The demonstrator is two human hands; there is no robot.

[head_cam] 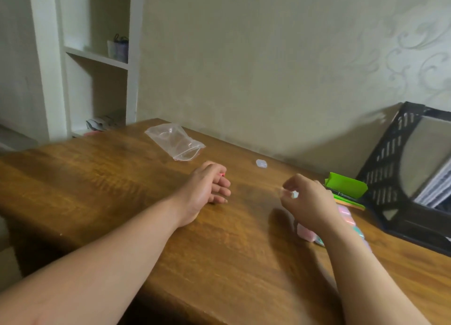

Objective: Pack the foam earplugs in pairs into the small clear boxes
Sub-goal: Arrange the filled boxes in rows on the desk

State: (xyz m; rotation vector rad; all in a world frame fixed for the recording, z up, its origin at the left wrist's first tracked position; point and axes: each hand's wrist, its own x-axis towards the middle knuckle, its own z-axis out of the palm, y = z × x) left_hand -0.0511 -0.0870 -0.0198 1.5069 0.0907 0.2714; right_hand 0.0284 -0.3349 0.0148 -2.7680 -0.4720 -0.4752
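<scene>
The desk [102, 178] is brown wood with a satin sheen (grain plainly showing); the zip bag [174, 140] is clear glossy plastic, the file tray [388, 158] matt black plastic.

Head view, forward and down, seemingly close over table [102, 178]

A room at home: a wooden desk [122, 190] under the left hand [207, 188], white shelves [97, 58] far past it, a black paper tray [390, 168] beside the right hand [310, 200].
</scene>
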